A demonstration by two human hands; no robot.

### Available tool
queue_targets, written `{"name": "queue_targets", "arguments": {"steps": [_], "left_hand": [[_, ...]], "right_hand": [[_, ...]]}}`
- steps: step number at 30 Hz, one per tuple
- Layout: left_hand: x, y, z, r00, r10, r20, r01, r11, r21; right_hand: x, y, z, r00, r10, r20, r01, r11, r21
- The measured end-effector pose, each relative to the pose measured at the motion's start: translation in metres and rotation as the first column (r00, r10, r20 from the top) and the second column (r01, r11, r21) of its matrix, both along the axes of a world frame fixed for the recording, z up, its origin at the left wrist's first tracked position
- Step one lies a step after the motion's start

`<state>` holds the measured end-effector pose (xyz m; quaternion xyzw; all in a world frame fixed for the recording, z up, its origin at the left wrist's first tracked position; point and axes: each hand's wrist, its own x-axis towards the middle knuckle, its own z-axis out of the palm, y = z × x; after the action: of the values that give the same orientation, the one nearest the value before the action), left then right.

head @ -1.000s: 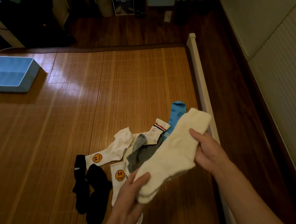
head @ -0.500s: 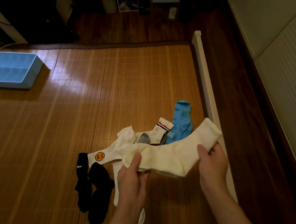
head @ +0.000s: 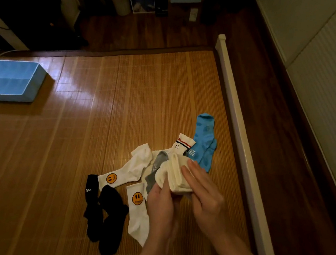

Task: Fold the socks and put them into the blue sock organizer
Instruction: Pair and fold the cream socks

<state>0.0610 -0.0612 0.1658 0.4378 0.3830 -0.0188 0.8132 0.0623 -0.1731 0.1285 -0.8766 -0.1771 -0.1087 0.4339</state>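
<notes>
Fingers (head: 188, 169) of the right hand (head: 206, 196) lie pressed together across the folded cream sock (head: 176, 176), holding its right side. Can't see the thumb from here. The left hand (head: 162, 204) grips the same sock from the left, with its own fingers mostly hidden behind the fabric. The sock is doubled over into a chunky bundle and held just over the loose pile on the bamboo mat (head: 120, 111). Around it there's a grey sock (head: 157, 168), two white smiley-face socks (head: 126, 173), a white sock with a striped cuff (head: 183, 144), a light blue sock (head: 205, 142) off to the right and two black socks (head: 105, 215) on the left. The blue sock organizer (head: 32, 89) sits well apart from all that, at the mat's far left. A white rail (head: 237, 120) runs along the mat's right edge.
</notes>
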Motion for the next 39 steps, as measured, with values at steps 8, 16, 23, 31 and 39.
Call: {"name": "queue_targets", "arguments": {"steps": [8,16,23,31,39], "left_hand": [[-0.004,-0.003,0.011,0.996,-0.082,0.040,0.085,0.995,-0.059],[-0.007,0.018,0.007,0.989,0.149,0.011,-0.137,0.930,-0.340],[-0.016,0.043,0.006,0.998,-0.015,0.058,0.030,0.964,-0.266],[-0.010,0.049,0.012,0.996,-0.085,0.030,0.086,0.996,-0.033],[-0.008,0.042,0.012,0.998,-0.013,0.063,0.027,0.975,-0.222]], "right_hand": [[-0.004,0.010,0.019,0.999,0.047,-0.024,-0.051,0.977,-0.208],[0.010,-0.004,0.046,0.436,0.017,-0.900,0.636,0.702,0.321],[0.015,-0.021,0.048,0.420,0.298,-0.857,0.601,0.616,0.509],[0.024,-0.030,0.056,0.570,0.141,-0.809,0.327,0.865,0.381],[0.038,-0.013,0.054,0.464,0.340,-0.818,0.715,0.400,0.573]]}}
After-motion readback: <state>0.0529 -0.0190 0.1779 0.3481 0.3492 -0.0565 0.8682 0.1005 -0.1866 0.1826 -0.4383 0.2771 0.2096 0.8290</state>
